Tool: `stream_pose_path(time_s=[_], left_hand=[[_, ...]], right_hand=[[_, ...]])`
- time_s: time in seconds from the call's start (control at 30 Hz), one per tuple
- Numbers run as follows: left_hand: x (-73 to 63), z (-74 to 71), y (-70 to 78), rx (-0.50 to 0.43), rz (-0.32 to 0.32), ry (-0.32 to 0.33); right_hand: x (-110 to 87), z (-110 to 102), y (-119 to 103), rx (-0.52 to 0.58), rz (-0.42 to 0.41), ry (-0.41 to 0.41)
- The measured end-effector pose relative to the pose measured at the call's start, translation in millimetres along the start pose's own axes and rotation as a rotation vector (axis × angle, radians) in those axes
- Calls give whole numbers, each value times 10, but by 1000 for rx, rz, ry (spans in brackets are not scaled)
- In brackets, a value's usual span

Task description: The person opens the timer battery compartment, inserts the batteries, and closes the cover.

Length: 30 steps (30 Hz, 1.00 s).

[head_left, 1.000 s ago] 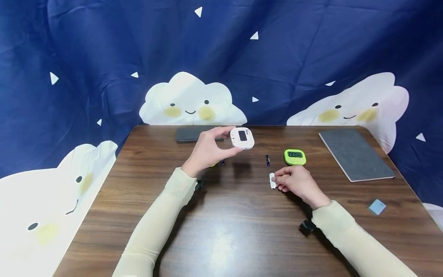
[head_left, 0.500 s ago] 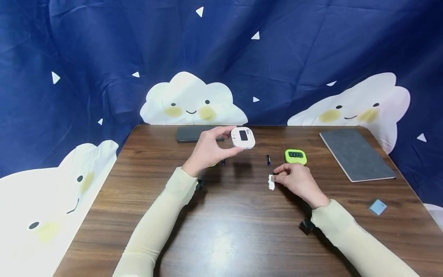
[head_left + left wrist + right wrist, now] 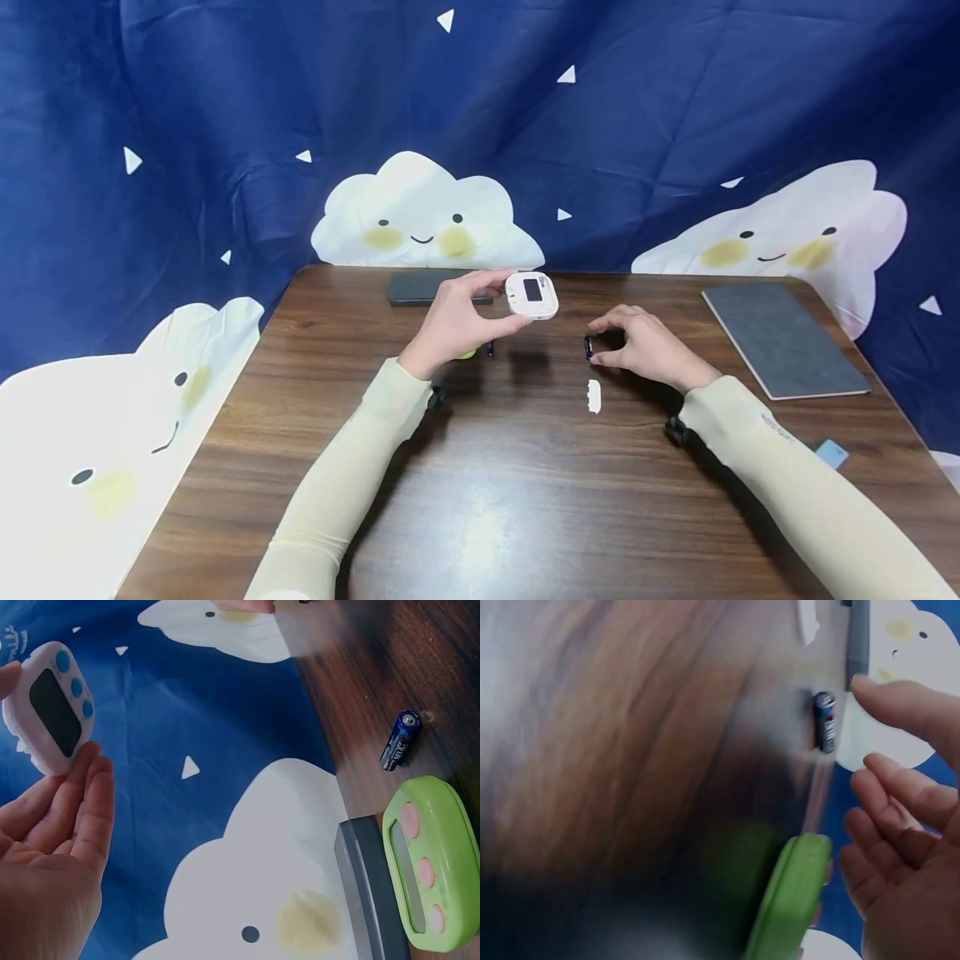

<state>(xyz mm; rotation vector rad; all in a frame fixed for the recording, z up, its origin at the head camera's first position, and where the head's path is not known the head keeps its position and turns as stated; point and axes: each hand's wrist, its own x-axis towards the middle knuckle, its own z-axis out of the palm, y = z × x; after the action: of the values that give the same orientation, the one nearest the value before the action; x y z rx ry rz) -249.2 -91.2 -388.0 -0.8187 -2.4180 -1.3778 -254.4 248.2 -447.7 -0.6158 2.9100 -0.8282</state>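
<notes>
My left hand (image 3: 461, 321) pinches a white kitchen timer (image 3: 532, 296) by its edges, raised over the table. Its back, with a dark rectangle, shows in the head view; in the left wrist view are its screen and blue buttons. My right hand (image 3: 648, 346) reaches over the table, thumb and forefinger spread on either side of a small dark battery (image 3: 588, 347). In the right wrist view a gap shows between the fingers (image 3: 885, 787) and that battery (image 3: 825, 722). A white battery cover (image 3: 594, 396) with a notched edge lies just nearer to me.
A second battery (image 3: 400, 740) lies beside a green timer (image 3: 435, 862) with pink buttons, near a dark grey case (image 3: 412, 288). Another green timer (image 3: 791, 900) is mostly hidden behind my right hand in the head view. A grey notebook (image 3: 783, 342) and blue square (image 3: 831, 454) lie right.
My right hand has let go of the white battery cover, leaving it on the table, and has moved away from me to the battery. My left hand still holds the white timer.
</notes>
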Motion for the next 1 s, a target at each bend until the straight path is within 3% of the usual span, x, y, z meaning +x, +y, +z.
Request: stream_pose_path(time_s=[0.4,0.73,0.87,1.0], left_hand=[[6,18,5,-13,-18,-7],[4,25,10,-14,-20,-10],[4,16,2,-9,-9,-11],[1,5,-2,-15,5,-10]], right_hand=[[94,54,69,-65,-39,-42],[136,84,93,-100,-23,-58],[153,-12,-25,-55,-35,-14],[177,-279,-325,40,-43,48]])
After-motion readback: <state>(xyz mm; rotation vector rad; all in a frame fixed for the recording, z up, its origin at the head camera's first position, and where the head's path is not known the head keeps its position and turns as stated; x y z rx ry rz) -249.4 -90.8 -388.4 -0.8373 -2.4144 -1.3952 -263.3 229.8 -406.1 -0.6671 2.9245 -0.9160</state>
